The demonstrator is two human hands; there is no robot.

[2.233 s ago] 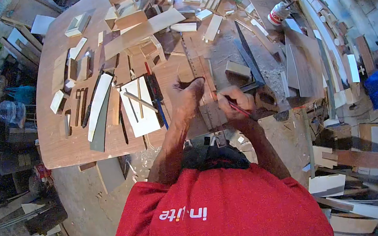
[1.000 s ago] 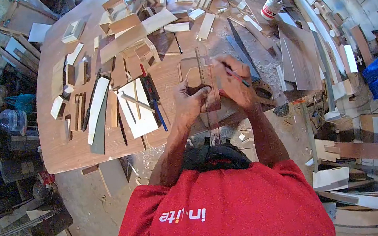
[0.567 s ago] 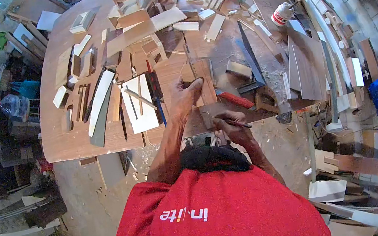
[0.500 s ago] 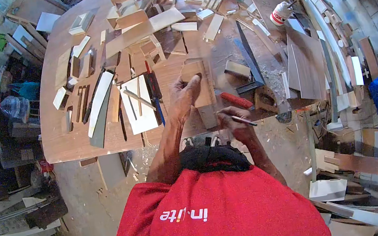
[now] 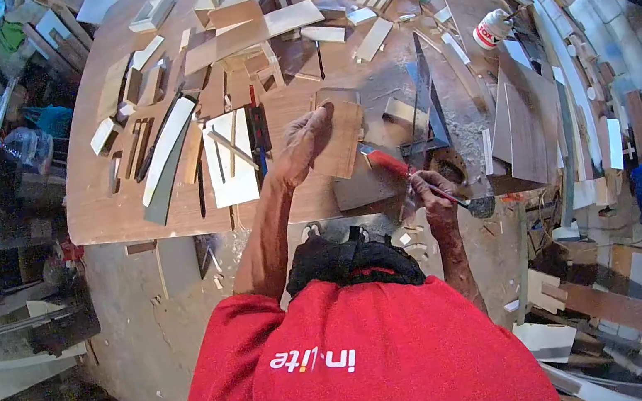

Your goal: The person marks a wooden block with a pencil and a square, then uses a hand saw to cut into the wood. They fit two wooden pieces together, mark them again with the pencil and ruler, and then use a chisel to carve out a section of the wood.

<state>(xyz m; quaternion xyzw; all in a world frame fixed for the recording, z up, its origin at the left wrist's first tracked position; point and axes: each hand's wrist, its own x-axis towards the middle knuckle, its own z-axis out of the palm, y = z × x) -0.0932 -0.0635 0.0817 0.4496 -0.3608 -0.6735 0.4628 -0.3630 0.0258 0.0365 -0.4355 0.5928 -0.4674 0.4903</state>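
My left hand [image 5: 301,146] grips the left edge of a thin brown wooden board [image 5: 341,143], with the thumb on its upper face. To its right, my right hand [image 5: 434,189] is closed around a red-handled tool [image 5: 388,163], whose tip lies near the board's right edge. A thin pencil-like stick [image 5: 450,198] also sticks out from the right hand. Beyond that hand a dark try square [image 5: 425,104] stands blurred above the table beside a small wooden block [image 5: 403,113]. A flat grey-brown piece [image 5: 373,185] lies below the board.
The brown table [image 5: 100,210] carries small wooden boxes [image 5: 233,14] at the back, a white panel [image 5: 231,157] with sticks at the left, a glue bottle [image 5: 492,29] and leaning panels [image 5: 526,117] at the right. Wood scraps [image 5: 562,288] lie beside the table.
My right hand has moved right and taken hold of the red-handled tool. The board in my left hand has turned and tilted. The square has shifted, and the whole view has moved slightly.
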